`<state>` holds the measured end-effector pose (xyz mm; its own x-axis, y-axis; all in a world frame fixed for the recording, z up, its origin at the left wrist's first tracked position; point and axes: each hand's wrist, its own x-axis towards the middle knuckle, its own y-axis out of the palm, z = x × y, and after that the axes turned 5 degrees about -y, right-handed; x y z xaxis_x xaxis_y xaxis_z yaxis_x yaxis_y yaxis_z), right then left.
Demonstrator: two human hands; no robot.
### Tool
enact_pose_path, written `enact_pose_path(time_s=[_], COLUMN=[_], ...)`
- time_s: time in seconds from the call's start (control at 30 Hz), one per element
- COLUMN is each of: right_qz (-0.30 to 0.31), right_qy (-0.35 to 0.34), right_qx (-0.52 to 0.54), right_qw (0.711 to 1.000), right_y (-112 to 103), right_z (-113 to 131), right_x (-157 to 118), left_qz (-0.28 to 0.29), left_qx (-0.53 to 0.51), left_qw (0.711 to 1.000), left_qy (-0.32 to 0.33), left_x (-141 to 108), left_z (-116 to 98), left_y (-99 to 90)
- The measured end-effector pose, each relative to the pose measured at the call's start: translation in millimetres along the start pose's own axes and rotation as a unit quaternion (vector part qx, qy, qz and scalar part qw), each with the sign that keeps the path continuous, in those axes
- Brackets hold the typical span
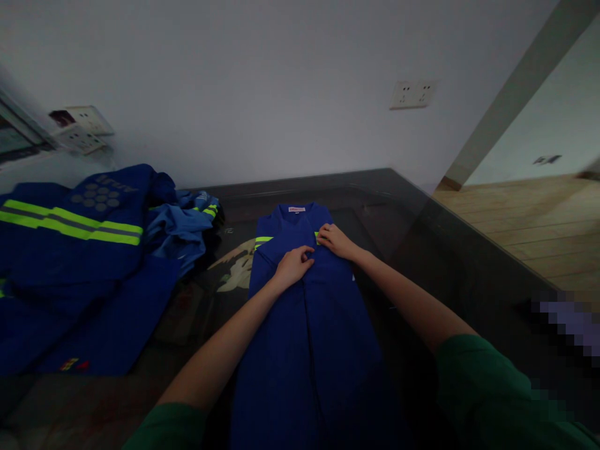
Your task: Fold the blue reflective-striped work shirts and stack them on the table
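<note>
A dark blue work jacket (281, 350) lies lengthwise on the dark table, its collar and white label at the far end. Yellow-green reflective bands show at both sides near the top, and a dark line runs down its middle. My left hand (294, 265) rests on the upper middle of the jacket, thumb and fingers closed on the cloth. Slightly farther off, to the right, my right hand (335, 240) has its fingers curled onto the cloth at the right reflective band. Both sets of fingertips are partly hidden.
More blue work clothes (94, 262) with reflective bands are heaped at the left, beside a crumpled lighter blue garment (178, 228). The table (407, 206) meets a white wall (262, 94) with sockets (412, 95). Wooden flooring (506, 215) lies beyond the right edge.
</note>
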<state>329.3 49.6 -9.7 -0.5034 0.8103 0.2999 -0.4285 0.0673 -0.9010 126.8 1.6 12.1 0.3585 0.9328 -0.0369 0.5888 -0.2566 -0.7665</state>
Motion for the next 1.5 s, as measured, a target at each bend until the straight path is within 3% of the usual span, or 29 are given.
enact_pose_path(time_s=[0.17, 0.37, 0.67, 0.83, 0.97, 1.07, 1.2, 1.5], right_qz=[0.010, 0.018, 0.035, 0.049, 0.024, 0.030, 0.045, 0.060], right_qy=[-0.004, -0.022, -0.037, 0.018, 0.063, 0.072, 0.088, 0.109], right_qx=[-0.049, -0.139, -0.156, -0.161, -0.102, -0.100, -0.110, -0.114], right_qw=[0.999, 0.990, 0.986, 0.986, 0.993, 0.992, 0.989, 0.986], right_y=[1.5, -2.9, -16.4, -20.9, -9.8, -1.2, 2.5, 8.0], right_z=[-0.9, 4.7, 18.7, 48.7, 68.7, 71.2, 69.1, 64.7], right_x=[2.8, 0.7, -4.0, -13.6, -26.8, -32.6, -29.6, -26.8], left_qz=[-0.033, -0.047, -0.067, -0.049, -0.048, -0.039, -0.007, 0.017], left_qx=[0.022, 0.089, 0.117, 0.159, 0.218, 0.252, 0.273, 0.257], left_qw=[0.999, 0.993, 0.985, 0.981, 0.966, 0.954, 0.947, 0.950], left_qy=[0.006, 0.059, 0.110, 0.098, 0.130, 0.158, 0.172, 0.178], left_x=[-7.4, -13.4, -23.9, -24.5, -43.4, -68.8, -91.7, -91.3], left_z=[-4.5, -4.5, 6.9, -0.4, -12.9, -16.6, -6.4, 8.0], left_y=[-2.9, -10.1, -11.6, -14.5, -21.0, -16.5, -3.6, -1.0])
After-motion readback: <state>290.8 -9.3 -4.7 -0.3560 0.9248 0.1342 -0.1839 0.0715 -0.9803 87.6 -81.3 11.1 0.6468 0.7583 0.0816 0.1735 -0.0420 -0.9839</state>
